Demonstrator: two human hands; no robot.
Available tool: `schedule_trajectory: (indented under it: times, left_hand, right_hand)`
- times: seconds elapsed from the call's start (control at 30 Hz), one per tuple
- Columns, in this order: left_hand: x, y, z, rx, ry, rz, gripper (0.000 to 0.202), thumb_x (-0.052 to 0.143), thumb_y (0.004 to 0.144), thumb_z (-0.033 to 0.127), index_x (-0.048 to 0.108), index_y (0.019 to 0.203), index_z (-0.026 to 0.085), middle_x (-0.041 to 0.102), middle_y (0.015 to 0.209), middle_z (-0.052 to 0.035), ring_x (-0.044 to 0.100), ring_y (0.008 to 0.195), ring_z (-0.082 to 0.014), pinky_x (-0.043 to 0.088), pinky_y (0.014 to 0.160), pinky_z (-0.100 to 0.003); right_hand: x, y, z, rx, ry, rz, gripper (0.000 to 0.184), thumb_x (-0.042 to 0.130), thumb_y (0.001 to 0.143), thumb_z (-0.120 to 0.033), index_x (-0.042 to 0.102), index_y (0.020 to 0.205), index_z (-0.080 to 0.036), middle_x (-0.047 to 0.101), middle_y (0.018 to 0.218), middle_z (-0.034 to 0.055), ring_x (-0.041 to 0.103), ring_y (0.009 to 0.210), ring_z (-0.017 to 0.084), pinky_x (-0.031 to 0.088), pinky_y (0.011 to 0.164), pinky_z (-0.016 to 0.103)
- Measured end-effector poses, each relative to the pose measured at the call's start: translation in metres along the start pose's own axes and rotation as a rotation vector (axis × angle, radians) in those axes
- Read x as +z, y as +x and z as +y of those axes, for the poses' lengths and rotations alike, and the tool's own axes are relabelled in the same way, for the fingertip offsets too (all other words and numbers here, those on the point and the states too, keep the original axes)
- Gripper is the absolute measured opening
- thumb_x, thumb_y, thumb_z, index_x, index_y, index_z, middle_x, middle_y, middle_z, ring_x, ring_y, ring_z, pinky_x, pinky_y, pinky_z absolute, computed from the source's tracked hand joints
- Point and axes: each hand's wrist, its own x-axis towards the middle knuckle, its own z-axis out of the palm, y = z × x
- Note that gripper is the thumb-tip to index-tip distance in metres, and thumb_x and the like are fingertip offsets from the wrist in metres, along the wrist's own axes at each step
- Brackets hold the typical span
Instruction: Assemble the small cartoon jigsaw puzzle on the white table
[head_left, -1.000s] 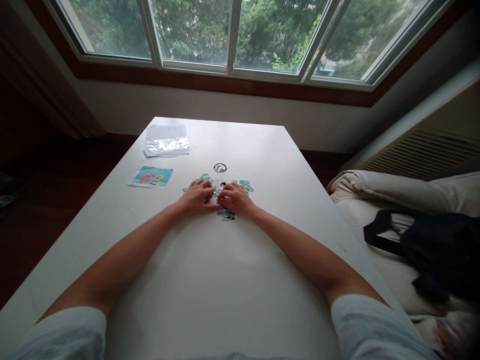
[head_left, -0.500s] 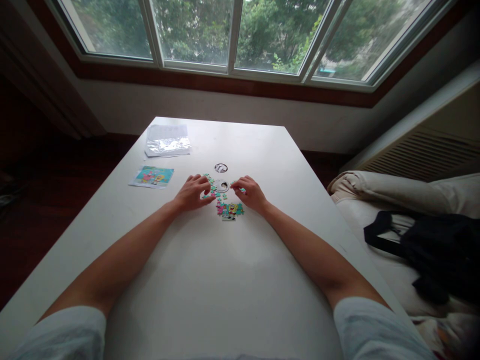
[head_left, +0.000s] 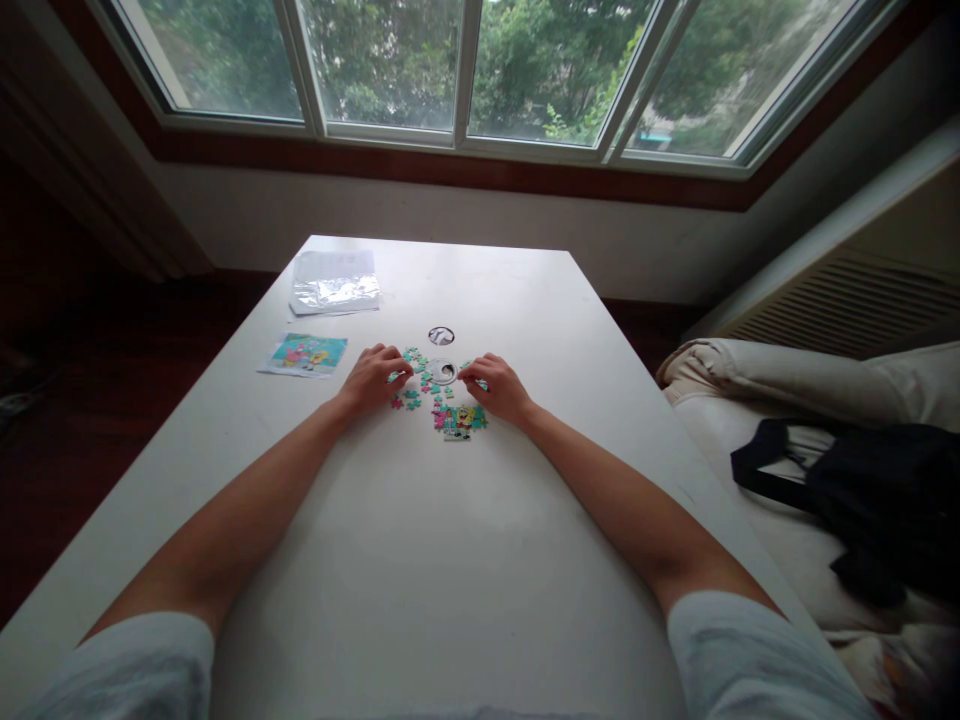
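Small teal, green and pink jigsaw puzzle pieces [head_left: 415, 357] lie loose around a round clear item [head_left: 442, 371] with a dark spot in it. At their left edge, my left hand [head_left: 377, 378] is closed, thumb and fingertips together; what it pinches, if anything, is hidden. My right hand [head_left: 496, 387] is closed in a pinch just right of the round item, with a bit of teal puzzle piece showing at its fingers. Nearer me lies a partly joined puzzle [head_left: 460, 418] with a yellow character and pink pieces. Two loose pieces [head_left: 405, 402] lie below my left hand.
A printed picture sheet [head_left: 306, 354] lies left on the white table [head_left: 450, 560], with a clear plastic bag and papers [head_left: 335, 283] behind it. A dark oval item [head_left: 441, 336] sits beyond the pieces. A seat with a black bag [head_left: 862, 490] stands at right; windows are ahead.
My left hand has drawn slightly back to the left and its thumb and fingers have come together, uncovering loose pieces below it. My right hand has barely moved.
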Motion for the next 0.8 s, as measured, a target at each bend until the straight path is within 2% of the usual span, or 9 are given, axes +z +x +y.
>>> schedule_trajectory:
  times: [0.17,0.3,0.4,0.47,0.57,0.8]
  left_hand:
    - [-0.009,0.003,0.002,0.062,0.016,-0.107,0.020,0.055,0.094,0.026,0.075,0.096,0.025,0.071,0.097,-0.0064,0.060,0.093,-0.0235,0.044,0.086,-0.038]
    - [-0.032,0.005,0.011,0.120,0.006,-0.251,0.023,0.051,0.092,0.024,0.074,0.093,0.024,0.072,0.091,-0.0060,0.062,0.085,-0.0205,0.045,0.080,-0.033]
    - [-0.050,0.004,0.016,0.128,-0.034,-0.400,0.017,0.058,0.089,0.029,0.074,0.094,0.025,0.072,0.092,-0.0043,0.063,0.084,-0.0191,0.043,0.076,-0.030]
    - [-0.059,0.003,0.017,0.118,-0.065,-0.458,0.016,0.062,0.088,0.035,0.074,0.095,0.026,0.071,0.089,-0.0028,0.063,0.081,-0.0184,0.043,0.074,-0.028]
    - [-0.064,0.001,0.017,0.113,-0.091,-0.490,0.018,0.064,0.088,0.040,0.073,0.095,0.026,0.068,0.084,-0.0018,0.062,0.079,-0.0178,0.043,0.074,-0.028]
    - [-0.059,0.001,0.017,0.143,-0.065,-0.473,0.012,0.065,0.085,0.034,0.070,0.083,0.024,0.066,0.084,-0.0028,0.061,0.081,-0.0191,0.042,0.076,-0.029]
  right_hand:
    - [0.000,-0.002,-0.001,-0.004,-0.014,-0.022,0.020,0.059,0.089,-0.011,0.073,0.094,-0.023,0.073,0.088,0.0041,0.058,0.087,0.022,0.044,0.085,0.037]
    - [-0.001,-0.002,-0.003,-0.010,-0.024,-0.031,0.020,0.059,0.088,-0.011,0.074,0.093,-0.023,0.073,0.087,0.0043,0.057,0.086,0.022,0.044,0.085,0.037]
    - [-0.001,-0.002,-0.004,0.001,-0.032,-0.044,0.020,0.058,0.088,-0.011,0.074,0.093,-0.023,0.073,0.086,0.0045,0.058,0.085,0.022,0.044,0.085,0.037]
    - [0.000,-0.002,-0.004,0.003,-0.033,-0.051,0.021,0.058,0.088,-0.011,0.074,0.093,-0.023,0.074,0.086,0.0045,0.058,0.085,0.022,0.044,0.085,0.037]
    - [0.001,-0.002,-0.003,-0.003,-0.037,-0.054,0.021,0.059,0.087,-0.011,0.074,0.093,-0.024,0.074,0.086,0.0043,0.058,0.085,0.022,0.044,0.085,0.037]
    - [0.002,-0.003,-0.001,-0.018,-0.046,-0.053,0.020,0.058,0.089,-0.012,0.074,0.094,-0.023,0.073,0.087,0.0043,0.058,0.085,0.021,0.044,0.085,0.037]
